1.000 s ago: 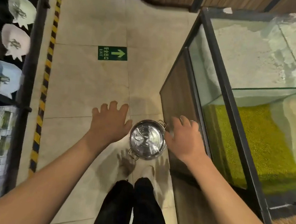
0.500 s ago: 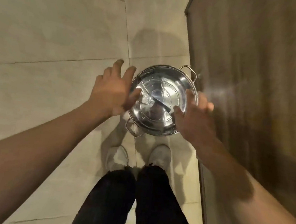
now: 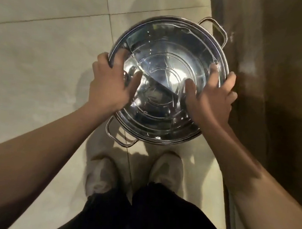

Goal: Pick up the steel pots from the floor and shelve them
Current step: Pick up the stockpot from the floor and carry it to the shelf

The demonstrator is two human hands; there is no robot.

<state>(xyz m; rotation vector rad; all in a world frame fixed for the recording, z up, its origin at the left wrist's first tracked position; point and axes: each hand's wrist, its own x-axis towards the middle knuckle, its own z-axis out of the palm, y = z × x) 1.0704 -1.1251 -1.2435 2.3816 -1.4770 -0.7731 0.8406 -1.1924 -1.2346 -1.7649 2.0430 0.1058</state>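
A shiny steel pot (image 3: pixel 166 73) with two loop handles stands on the tiled floor just ahead of my feet. Its open mouth faces up at me. My left hand (image 3: pixel 110 84) grips the left rim, thumb inside the pot and fingers curled over the edge. My right hand (image 3: pixel 210 98) grips the right rim the same way, thumb and a finger lying inside. One handle points toward my shoes, the other toward the wooden panel. I cannot tell whether the pot has left the floor.
A brown wooden cabinet side (image 3: pixel 272 70) rises directly right of the pot, almost touching its far handle. Pale floor tiles (image 3: pixel 41 57) spread to the left. My white shoes (image 3: pixel 103 176) and dark trousers stand right behind the pot.
I have bent lower, so the pot fills more of the view. Both hands went from hovering beside the pot to closing on its left and right rim.
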